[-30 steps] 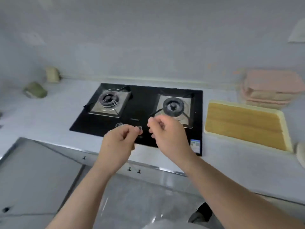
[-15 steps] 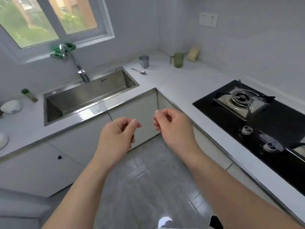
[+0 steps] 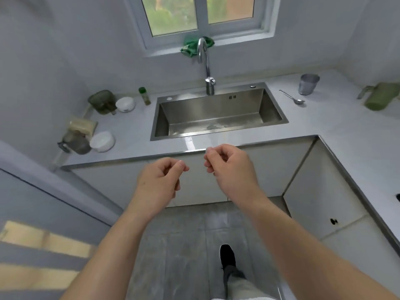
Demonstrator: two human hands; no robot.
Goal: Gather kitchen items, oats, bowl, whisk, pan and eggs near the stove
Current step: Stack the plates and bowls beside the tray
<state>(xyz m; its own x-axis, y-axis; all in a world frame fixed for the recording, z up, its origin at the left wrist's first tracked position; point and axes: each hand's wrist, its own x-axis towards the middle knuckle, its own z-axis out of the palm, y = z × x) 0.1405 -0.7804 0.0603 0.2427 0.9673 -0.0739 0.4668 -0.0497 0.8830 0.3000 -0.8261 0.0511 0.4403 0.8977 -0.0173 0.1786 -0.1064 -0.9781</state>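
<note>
My left hand (image 3: 159,180) and my right hand (image 3: 231,167) hang in front of the counter edge, fingers loosely curled, holding nothing. On the counter left of the sink stand a white bowl (image 3: 102,141) and a second white bowl (image 3: 125,104) farther back. A pale packet (image 3: 83,126) lies behind the nearer bowl; its contents cannot be told. No whisk, pan or eggs show. Only a dark sliver of the stove (image 3: 397,197) shows at the right edge.
A steel sink (image 3: 218,124) with a tap (image 3: 205,68) lies ahead under a window. Dark jars (image 3: 101,101) and a small green-capped bottle (image 3: 144,96) stand left of it. A spoon (image 3: 292,97), a metal cup (image 3: 308,84) and a green mug (image 3: 379,98) stand to the right. White cabinets run below.
The view has swung left from the stove to face the sink. Both hands stay in front of me, loosely curled and holding nothing.
</note>
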